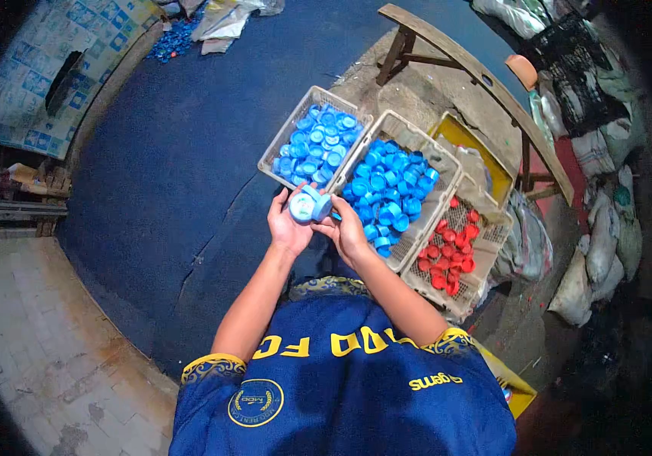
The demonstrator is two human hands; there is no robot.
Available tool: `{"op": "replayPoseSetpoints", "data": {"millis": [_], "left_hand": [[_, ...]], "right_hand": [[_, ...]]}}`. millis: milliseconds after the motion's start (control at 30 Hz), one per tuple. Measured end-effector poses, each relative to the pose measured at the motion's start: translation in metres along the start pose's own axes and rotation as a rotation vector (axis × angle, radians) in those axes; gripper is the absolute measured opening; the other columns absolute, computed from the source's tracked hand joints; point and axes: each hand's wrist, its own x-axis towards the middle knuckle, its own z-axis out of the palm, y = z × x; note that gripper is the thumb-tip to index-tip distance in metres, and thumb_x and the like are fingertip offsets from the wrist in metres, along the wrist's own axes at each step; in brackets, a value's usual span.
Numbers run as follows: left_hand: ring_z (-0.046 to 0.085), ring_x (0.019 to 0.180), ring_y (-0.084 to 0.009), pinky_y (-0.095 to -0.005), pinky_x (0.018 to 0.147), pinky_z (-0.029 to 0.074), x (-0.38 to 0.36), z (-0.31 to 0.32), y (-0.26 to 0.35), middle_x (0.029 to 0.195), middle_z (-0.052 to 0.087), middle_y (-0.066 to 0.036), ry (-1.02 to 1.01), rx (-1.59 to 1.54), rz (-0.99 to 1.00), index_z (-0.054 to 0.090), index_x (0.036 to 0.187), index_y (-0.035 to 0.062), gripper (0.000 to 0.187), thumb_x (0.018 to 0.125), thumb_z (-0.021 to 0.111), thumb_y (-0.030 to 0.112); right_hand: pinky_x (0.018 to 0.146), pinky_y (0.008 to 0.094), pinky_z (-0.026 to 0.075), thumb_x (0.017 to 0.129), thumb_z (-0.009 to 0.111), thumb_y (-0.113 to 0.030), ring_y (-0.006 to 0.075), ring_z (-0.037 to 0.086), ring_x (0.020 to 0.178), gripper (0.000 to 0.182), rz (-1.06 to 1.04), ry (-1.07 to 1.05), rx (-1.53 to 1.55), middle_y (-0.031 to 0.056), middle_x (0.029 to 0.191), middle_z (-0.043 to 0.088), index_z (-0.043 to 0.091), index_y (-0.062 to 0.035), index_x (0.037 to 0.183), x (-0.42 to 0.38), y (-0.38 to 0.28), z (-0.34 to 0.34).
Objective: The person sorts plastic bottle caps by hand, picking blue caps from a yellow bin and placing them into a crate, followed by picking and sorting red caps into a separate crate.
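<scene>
My left hand [289,232] is palm up, with a few light blue bottle caps [302,207] resting in it and its fingers curled round them. At the right side of this cluster, my right hand [348,234] grips a light blue cap with thumb and fingers. Just beyond my hands stands a pale crate [271,150] with many light blue caps [317,144]. A second crate [391,121], at the right, contains brighter blue caps [390,186]. Red caps [447,254] lie in a third crate [456,305] nearer my right arm.
A yellow crate [485,163] stands behind the red caps' crate. A long wooden bench [463,49] curves across the upper right, near filled sacks [599,243]. Blue caps [174,42] are heaped on the dark floor sheet [158,190] at top left. A printed panel [37,83] stands left.
</scene>
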Motion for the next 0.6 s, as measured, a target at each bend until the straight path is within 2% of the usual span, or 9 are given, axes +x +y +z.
{"op": "replayPoseSetpoints", "data": {"millis": [67, 100, 133, 167, 267, 367, 400, 500, 600], "left_hand": [[0.054, 0.125, -0.0345, -0.0492, 0.109, 0.040, 0.027, 0.005, 0.007, 0.135, 0.057, -0.018, 0.049, 0.036, 0.000, 0.048, 0.136, 0.0010, 0.060, 0.097, 0.046, 0.047], [0.056, 0.121, -0.0344, -0.0479, 0.107, 0.041, 0.045, 0.003, 0.009, 0.132, 0.058, -0.018, 0.012, 0.007, 0.001, 0.049, 0.133, 0.0020, 0.058, 0.097, 0.044, 0.047], [0.056, 0.121, -0.0339, -0.0475, 0.106, 0.042, 0.058, 0.004, 0.014, 0.130, 0.059, -0.018, -0.018, 0.019, -0.028, 0.050, 0.132, 0.0023, 0.058, 0.097, 0.045, 0.048], [0.057, 0.120, -0.0334, -0.0470, 0.105, 0.042, 0.071, 0.004, 0.019, 0.129, 0.060, -0.018, -0.049, 0.031, -0.057, 0.051, 0.131, 0.0026, 0.058, 0.096, 0.046, 0.049], [0.053, 0.123, -0.0368, -0.0500, 0.107, 0.040, 0.103, 0.003, 0.030, 0.140, 0.051, -0.021, -0.035, 0.064, -0.016, 0.040, 0.143, 0.0033, 0.070, 0.093, 0.049, 0.053], [0.044, 0.132, -0.0469, -0.0553, 0.115, 0.032, 0.101, 0.023, 0.031, 0.155, 0.030, -0.027, 0.178, 0.014, 0.021, 0.012, 0.158, 0.0049, 0.091, 0.093, 0.049, 0.056], [0.038, 0.136, -0.0520, -0.0584, 0.116, 0.028, 0.102, 0.015, 0.033, 0.160, 0.016, -0.028, 0.133, 0.006, 0.013, -0.005, 0.160, 0.0118, 0.100, 0.091, 0.051, 0.057], [0.035, 0.139, -0.0513, -0.0578, 0.115, 0.030, 0.097, -0.006, 0.033, 0.161, 0.014, -0.027, 0.052, 0.029, 0.048, 0.002, 0.161, 0.0118, 0.097, 0.091, 0.052, 0.056], [0.040, 0.139, -0.0438, -0.0538, 0.113, 0.035, 0.085, -0.042, 0.035, 0.160, 0.026, -0.022, 0.090, -0.008, -0.024, 0.014, 0.159, 0.0077, 0.089, 0.092, 0.052, 0.053]], "right_hand": [[0.084, 0.0404, 0.058, 0.104, 0.049, -0.035, 0.0276, 0.068, 0.102, 0.039, -0.011, -0.012, 0.058, 0.0137, 0.121, 0.060, 0.051, -0.0029, 0.127, 0.026, -0.011, 0.007], [0.086, 0.0407, 0.057, 0.104, 0.049, -0.034, 0.0281, 0.067, 0.103, 0.039, -0.017, -0.015, 0.088, 0.0139, 0.122, 0.060, 0.050, -0.0029, 0.127, 0.040, -0.018, 0.009], [0.093, 0.0420, 0.054, 0.103, 0.050, -0.034, 0.0302, 0.066, 0.106, 0.046, 0.020, -0.060, 0.069, 0.0157, 0.124, 0.059, 0.044, -0.0020, 0.135, 0.056, -0.023, 0.007], [0.093, 0.0417, 0.054, 0.103, 0.051, -0.034, 0.0306, 0.066, 0.106, 0.044, 0.019, -0.056, 0.068, 0.0158, 0.124, 0.060, 0.047, -0.0022, 0.133, 0.068, -0.026, 0.006], [0.094, 0.0429, 0.054, 0.102, 0.053, -0.035, 0.0328, 0.065, 0.105, 0.040, 0.020, -0.033, 0.093, 0.0147, 0.118, 0.060, 0.051, -0.0047, 0.126, 0.093, -0.040, 0.022], [0.094, 0.0425, 0.052, 0.099, 0.056, -0.039, 0.0340, 0.063, 0.110, 0.083, 0.105, -0.035, 0.128, 0.0203, 0.138, 0.049, 0.009, -0.0036, 0.158, 0.117, -0.040, 0.016], [0.095, 0.0427, 0.052, 0.099, 0.056, -0.042, 0.0344, 0.063, 0.110, 0.089, 0.111, -0.063, 0.097, 0.0209, 0.140, 0.046, 0.003, -0.0043, 0.159, 0.115, -0.044, 0.019], [0.090, 0.0446, 0.055, 0.100, 0.055, -0.039, 0.0358, 0.066, 0.104, 0.040, 0.064, 0.007, 0.122, 0.0121, 0.119, 0.052, 0.050, -0.0053, 0.121, 0.113, -0.035, 0.020], [0.089, 0.0441, 0.055, 0.101, 0.054, -0.038, 0.0349, 0.067, 0.104, 0.043, 0.084, 0.005, 0.093, 0.0119, 0.120, 0.052, 0.049, -0.0016, 0.125, 0.108, -0.018, 0.006]]}}
